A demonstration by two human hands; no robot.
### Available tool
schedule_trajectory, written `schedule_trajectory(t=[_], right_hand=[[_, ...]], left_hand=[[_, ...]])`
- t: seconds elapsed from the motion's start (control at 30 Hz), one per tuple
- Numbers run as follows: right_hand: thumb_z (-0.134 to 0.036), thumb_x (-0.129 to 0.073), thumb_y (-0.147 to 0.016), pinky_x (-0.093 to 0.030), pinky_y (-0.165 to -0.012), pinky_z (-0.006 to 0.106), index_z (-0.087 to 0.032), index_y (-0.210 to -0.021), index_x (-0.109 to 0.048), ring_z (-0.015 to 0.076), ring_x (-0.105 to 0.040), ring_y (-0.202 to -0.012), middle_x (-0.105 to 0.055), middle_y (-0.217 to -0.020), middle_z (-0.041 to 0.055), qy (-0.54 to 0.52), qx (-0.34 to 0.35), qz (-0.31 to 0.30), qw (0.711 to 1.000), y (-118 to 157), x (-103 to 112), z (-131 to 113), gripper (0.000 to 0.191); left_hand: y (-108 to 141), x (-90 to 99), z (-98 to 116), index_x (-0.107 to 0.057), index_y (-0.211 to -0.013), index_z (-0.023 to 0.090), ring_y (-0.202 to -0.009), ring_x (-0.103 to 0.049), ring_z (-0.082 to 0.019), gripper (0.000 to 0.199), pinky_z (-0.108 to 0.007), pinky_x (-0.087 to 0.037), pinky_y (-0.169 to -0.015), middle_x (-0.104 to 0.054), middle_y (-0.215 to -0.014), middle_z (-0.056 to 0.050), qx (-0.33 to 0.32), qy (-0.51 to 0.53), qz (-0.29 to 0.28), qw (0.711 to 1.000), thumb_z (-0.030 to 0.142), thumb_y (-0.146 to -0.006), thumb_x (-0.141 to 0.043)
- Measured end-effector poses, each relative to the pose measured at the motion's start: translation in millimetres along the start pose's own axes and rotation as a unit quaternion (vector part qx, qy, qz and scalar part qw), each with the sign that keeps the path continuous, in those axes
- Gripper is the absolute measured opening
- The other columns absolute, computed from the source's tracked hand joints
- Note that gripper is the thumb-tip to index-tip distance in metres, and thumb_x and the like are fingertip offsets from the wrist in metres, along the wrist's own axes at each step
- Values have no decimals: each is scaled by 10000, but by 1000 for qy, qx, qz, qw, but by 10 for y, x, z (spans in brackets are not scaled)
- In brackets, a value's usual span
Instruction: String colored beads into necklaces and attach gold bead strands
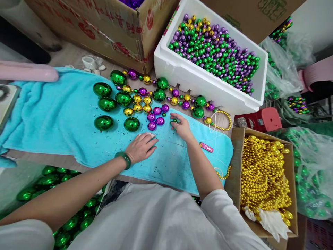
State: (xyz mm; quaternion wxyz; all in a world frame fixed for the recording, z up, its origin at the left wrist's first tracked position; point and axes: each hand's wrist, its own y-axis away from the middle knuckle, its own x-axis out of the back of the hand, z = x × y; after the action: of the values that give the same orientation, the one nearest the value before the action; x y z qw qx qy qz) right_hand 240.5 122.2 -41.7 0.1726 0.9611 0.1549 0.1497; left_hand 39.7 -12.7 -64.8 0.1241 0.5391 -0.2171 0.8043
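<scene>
My left hand (pixel 142 148) lies flat on the turquoise towel (pixel 80 139), fingers spread, with nothing in it. A green bangle circles that wrist. Further right, the fingers of my right hand (pixel 180 125) close around small green beads (pixel 174 121); how many is hidden. Just left of it sit loose purple beads (pixel 160 121) in a cluster, with one small green bead beside them. Gold beads (pixel 137 107) stand in rows behind. Large green beads (pixel 104 123) lie on the left. A strung bead necklace (pixel 159 94) in green, gold and purple runs along the towel's far edge.
A white foam box (pixel 208 81) full of small beads stands at the back. To the right is a cardboard box (pixel 236 166) with gold bead strands (pixel 265 173). A pink label (pixel 206 147) and thin white string lie on the towel. Another cardboard box (pixel 104 31) stands behind.
</scene>
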Motion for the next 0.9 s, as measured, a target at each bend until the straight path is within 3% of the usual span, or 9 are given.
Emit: schedule_trajectory(t=[0.13,0.27,0.4,0.53,0.63,0.77,0.9], right_hand=[[-223,-613,-724,-313,-350,165,-223,-1098,-597,63,-556,-544,-644,-1135,39,-171,-48,-4,984,38,102,-63,374],[-238,-643,-717,-300,-349,160,-184,-948,-610,74,-549,-552,-661,-951,40,-248,-89,47,964,45,218,-108,239],[-180,-583,-680,-279,-338,155,-175,-963,-621,117,-614,-666,-660,-967,47,-295,-118,32,948,78,306,-156,286],[-94,-543,-608,-282,-348,147,-165,-950,-631,110,-605,-677,-663,-927,38,-290,-107,38,950,115,324,-162,359],[-86,-582,-647,-292,-355,155,-162,-916,-633,91,-573,-609,-661,-884,25,-238,-111,65,963,123,302,-142,284],[-209,-590,-802,-290,-361,164,-158,-918,-629,96,-588,-606,-669,-872,39,-255,-143,45,955,114,299,-145,132],[-387,-512,-908,-287,-369,175,-172,-900,-626,109,-596,-628,-682,-887,59,-301,-168,17,938,104,342,-170,244]], left_hand=[[1,-10,5,-670,-1127,188,-1104,-548,-301,292,-454,-469,-897,-649,-1139,-136,7,8,-3,1000,324,-924,-510],[-2,-6,-1,-671,-1141,194,-1120,-547,-307,301,-471,-474,-900,-647,-1145,-143,20,30,-12,999,326,-923,-511],[6,-13,-15,-668,-1146,188,-1114,-547,-308,302,-468,-473,-902,-649,-1136,-142,6,23,-6,1000,320,-920,-518],[10,-19,-18,-665,-1149,187,-1101,-547,-306,307,-458,-474,-892,-651,-1136,-137,1,0,-3,1000,325,-923,-509],[6,-16,-14,-667,-1145,199,-1111,-544,-300,301,-453,-468,-903,-648,-1136,-136,10,10,-9,1000,326,-921,-512],[4,-12,-12,-663,-1145,203,-1111,-543,-296,297,-449,-461,-906,-645,-1137,-133,10,14,-6,1000,324,-918,-516],[3,-10,-11,-662,-1145,203,-1107,-542,-298,299,-447,-459,-902,-645,-1143,-132,10,11,-13,1000,326,-923,-505]])
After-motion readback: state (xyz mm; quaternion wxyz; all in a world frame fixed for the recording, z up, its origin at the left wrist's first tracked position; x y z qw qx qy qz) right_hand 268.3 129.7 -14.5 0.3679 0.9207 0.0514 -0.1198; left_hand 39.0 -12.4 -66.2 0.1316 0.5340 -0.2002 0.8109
